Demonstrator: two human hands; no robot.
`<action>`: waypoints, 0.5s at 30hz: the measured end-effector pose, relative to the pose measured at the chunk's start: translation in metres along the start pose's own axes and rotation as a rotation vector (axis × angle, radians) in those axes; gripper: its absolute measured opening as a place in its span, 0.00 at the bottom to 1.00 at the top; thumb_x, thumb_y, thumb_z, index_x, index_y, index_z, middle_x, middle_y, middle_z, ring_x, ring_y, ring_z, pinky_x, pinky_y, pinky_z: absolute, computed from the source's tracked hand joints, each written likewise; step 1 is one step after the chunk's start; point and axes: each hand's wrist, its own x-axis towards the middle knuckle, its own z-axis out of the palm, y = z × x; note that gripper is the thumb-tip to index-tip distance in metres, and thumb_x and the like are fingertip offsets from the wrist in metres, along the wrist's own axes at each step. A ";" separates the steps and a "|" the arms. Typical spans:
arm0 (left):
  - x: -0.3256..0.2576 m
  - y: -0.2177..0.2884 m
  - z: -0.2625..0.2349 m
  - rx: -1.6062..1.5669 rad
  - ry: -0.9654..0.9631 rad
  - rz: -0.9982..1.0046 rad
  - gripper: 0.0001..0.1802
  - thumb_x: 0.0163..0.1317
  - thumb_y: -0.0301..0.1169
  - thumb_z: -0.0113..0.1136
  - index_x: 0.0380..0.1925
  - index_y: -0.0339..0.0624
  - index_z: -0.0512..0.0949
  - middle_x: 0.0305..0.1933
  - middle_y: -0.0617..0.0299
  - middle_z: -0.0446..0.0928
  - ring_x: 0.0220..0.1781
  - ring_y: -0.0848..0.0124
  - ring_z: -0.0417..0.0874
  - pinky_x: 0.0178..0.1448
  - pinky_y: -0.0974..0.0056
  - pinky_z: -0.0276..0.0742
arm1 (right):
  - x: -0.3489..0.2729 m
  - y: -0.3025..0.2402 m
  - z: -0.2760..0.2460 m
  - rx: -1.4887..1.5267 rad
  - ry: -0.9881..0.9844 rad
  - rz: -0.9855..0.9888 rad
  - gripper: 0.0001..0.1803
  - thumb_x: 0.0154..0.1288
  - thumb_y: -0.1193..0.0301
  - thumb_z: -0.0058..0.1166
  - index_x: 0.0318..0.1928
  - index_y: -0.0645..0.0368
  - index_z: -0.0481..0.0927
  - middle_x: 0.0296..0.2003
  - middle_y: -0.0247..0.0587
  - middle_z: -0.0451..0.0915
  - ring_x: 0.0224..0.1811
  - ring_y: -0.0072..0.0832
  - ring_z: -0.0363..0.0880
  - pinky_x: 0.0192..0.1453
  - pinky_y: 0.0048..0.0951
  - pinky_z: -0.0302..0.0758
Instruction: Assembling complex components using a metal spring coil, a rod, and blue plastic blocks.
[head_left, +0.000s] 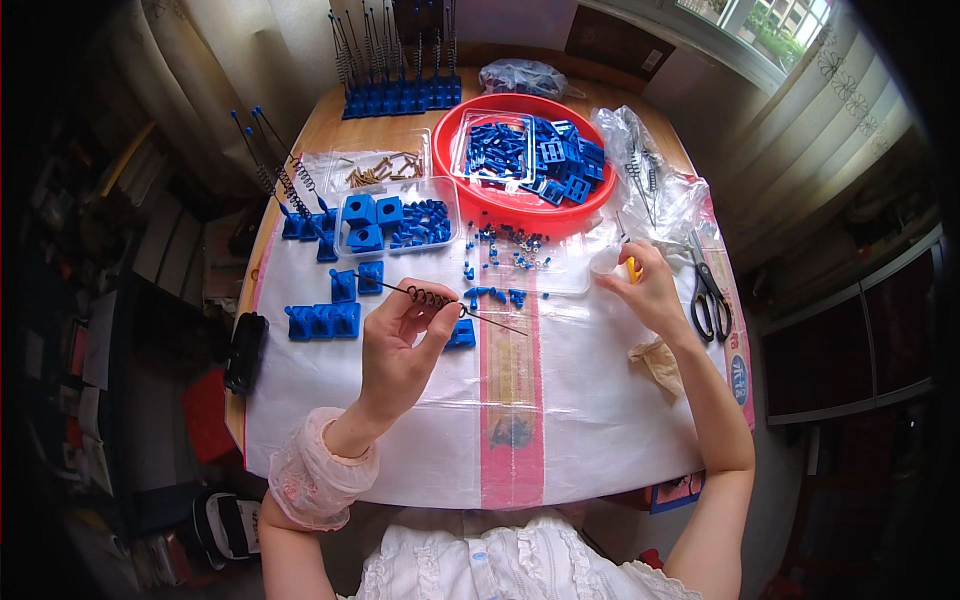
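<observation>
So, going left to right: black case [245, 350] at the table's left edge, then a row of blue plastic bases [322, 321] on the white sheet [580, 400], with finished spring-rod pieces [290, 195] standing behind them. I see my left hand [400, 350] raised above the sheet, fingers pressed together, pinching a thin black rod with a coiled spring [432, 297] on it. Rod lies nearly level, running left-right across the fingertips; the coil sits right at the pinch, a blue-tipped end sticks out left, a bare end sticks out right over a blue block [461, 335]. Behind the hand is a clear tray [395, 222] of blue parts, and beside that a tray of brass screws [380, 168]. Further back is a red bowl [530, 200] holding blue pieces. Small blue bits [505, 255] are scattered mid-sheet. My right hand [650, 290] rests on the sheet, fingers closed around a small yellow-and-white item [625, 265]; can't tell what it is. Black scissors [708, 295] lie just right of that hand, clear plastic bags [650, 170] behind them.
</observation>
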 end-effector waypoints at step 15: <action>0.004 -0.012 -0.002 0.085 0.032 0.057 0.03 0.71 0.25 0.56 0.41 0.39 0.74 0.32 0.66 0.75 0.28 0.83 0.71 0.31 0.76 0.67 | -0.024 -0.043 -0.044 0.733 -0.195 0.127 0.14 0.70 0.72 0.57 0.52 0.63 0.72 0.41 0.47 0.85 0.41 0.28 0.86 0.41 0.26 0.79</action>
